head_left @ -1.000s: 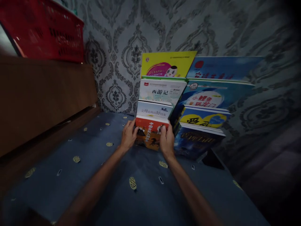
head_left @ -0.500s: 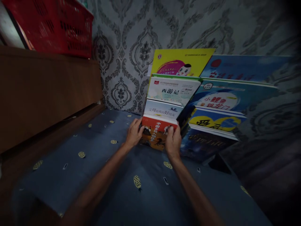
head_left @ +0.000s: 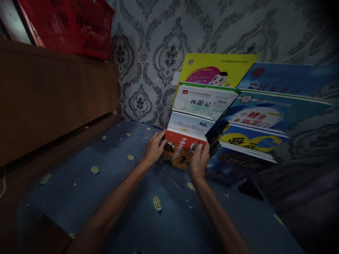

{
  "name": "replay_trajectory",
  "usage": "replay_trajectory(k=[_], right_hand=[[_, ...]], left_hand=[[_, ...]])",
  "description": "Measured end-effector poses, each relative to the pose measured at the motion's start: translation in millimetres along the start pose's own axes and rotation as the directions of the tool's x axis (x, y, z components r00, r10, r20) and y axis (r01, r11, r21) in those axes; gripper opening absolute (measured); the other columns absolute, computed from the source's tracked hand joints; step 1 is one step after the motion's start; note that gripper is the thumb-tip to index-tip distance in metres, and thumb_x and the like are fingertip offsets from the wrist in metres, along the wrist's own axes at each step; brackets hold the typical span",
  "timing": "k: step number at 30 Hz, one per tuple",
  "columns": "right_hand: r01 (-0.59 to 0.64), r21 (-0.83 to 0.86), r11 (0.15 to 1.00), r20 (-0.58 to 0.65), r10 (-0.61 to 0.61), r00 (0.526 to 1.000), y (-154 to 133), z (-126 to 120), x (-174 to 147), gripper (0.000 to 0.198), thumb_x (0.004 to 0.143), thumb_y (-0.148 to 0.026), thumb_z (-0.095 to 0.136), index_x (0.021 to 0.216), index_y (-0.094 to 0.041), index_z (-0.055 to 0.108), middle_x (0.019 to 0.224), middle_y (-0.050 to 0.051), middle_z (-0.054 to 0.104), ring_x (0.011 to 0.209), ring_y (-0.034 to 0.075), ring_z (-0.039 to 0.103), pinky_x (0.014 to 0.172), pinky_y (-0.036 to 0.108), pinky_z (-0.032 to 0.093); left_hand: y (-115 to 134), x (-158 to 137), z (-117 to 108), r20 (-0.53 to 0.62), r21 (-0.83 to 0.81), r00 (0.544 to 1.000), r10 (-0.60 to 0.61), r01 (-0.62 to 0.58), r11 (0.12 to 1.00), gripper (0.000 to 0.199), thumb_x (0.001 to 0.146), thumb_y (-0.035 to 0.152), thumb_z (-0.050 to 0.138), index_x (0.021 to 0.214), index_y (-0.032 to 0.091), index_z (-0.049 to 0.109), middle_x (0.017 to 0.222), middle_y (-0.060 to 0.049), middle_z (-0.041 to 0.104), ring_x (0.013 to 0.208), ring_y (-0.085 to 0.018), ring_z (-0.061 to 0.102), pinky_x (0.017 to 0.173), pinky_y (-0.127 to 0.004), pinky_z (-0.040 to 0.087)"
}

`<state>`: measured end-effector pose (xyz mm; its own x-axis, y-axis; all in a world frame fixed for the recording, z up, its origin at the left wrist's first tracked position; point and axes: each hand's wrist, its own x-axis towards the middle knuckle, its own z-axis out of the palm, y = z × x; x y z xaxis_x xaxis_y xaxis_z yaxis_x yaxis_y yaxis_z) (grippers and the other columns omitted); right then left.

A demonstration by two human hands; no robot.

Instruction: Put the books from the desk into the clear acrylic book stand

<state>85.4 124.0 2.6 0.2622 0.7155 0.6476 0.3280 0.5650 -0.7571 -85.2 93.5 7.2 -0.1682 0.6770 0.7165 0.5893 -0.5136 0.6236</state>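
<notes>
An orange-red book stands at the front of the left row of books. My left hand is closed on its left edge, and my right hand grips its right edge, thumb on the cover. Close behind it rise a pale blue-grey book, a white book and a tall yellow book. To the right, a second row holds a dark blue book, a blue and yellow book, a teal book and a blue book.
The books stand on a blue cloth with a pineapple print. A wooden cabinet on the left bears a red plastic basket. Behind is patterned wallpaper. A dark flat piece shows beneath the right row.
The view has shifted slightly, so the books and basket sit a little further right in the picture. Both hands keep their hold on the orange-red book.
</notes>
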Motion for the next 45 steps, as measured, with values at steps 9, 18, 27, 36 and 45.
replay_trajectory(k=[9,18,27,36,45], right_hand=[[-0.023,0.006,1.000,0.029,0.023,0.999,5,-4,2,0.056,0.096,-0.056,0.036,0.127,-0.015,0.059,0.119,0.015,0.066,0.115,0.030,0.059,0.099,0.048,0.046],[0.078,0.052,0.996,0.055,-0.080,0.995,-15,-8,39,0.056,0.092,-0.052,0.043,0.130,-0.014,0.057,0.131,0.017,0.063,0.123,0.029,0.058,0.105,0.048,0.043],[0.063,-0.131,0.989,0.062,-0.055,0.997,-12,-6,51,0.051,0.088,-0.052,0.037,0.106,-0.012,0.064,0.103,0.016,0.068,0.096,0.028,0.061,0.088,0.044,0.047],[0.102,-0.106,0.989,0.096,-0.092,0.991,-14,-14,52,0.054,0.089,-0.057,0.042,0.108,-0.013,0.065,0.108,0.015,0.069,0.100,0.028,0.061,0.091,0.043,0.046],[0.042,0.002,0.999,0.077,-0.042,0.996,-15,-16,58,0.059,0.090,-0.065,0.039,0.111,-0.018,0.067,0.111,0.010,0.068,0.108,0.027,0.060,0.097,0.044,0.044]], left_hand=[[-2,0,-5,0.048,0.070,0.999,-0.022,0.019,0.997,0.044,0.092,0.019,0.052,0.136,0.022,0.055,0.124,-0.010,0.065,0.119,-0.025,0.059,0.106,-0.042,0.048],[7,8,-8,0.014,0.022,1.000,-0.010,0.010,1.000,0.042,0.098,0.025,0.045,0.139,0.018,0.053,0.119,-0.012,0.063,0.114,-0.024,0.060,0.102,-0.037,0.048],[2,12,-6,0.053,-0.016,0.998,-0.030,0.030,0.999,0.045,0.096,0.024,0.048,0.140,0.020,0.054,0.121,-0.010,0.063,0.119,-0.024,0.058,0.107,-0.037,0.046],[-10,29,-28,0.092,-0.413,0.978,-0.188,0.210,0.886,0.046,0.099,0.032,0.042,0.138,0.011,0.056,0.142,-0.016,0.058,0.134,-0.026,0.053,0.114,-0.043,0.040],[11,40,-26,0.199,-0.631,0.931,-0.306,0.361,0.687,0.055,0.103,0.046,0.031,0.143,0.015,0.054,0.153,-0.009,0.048,0.146,-0.023,0.039,0.122,-0.041,0.029]])
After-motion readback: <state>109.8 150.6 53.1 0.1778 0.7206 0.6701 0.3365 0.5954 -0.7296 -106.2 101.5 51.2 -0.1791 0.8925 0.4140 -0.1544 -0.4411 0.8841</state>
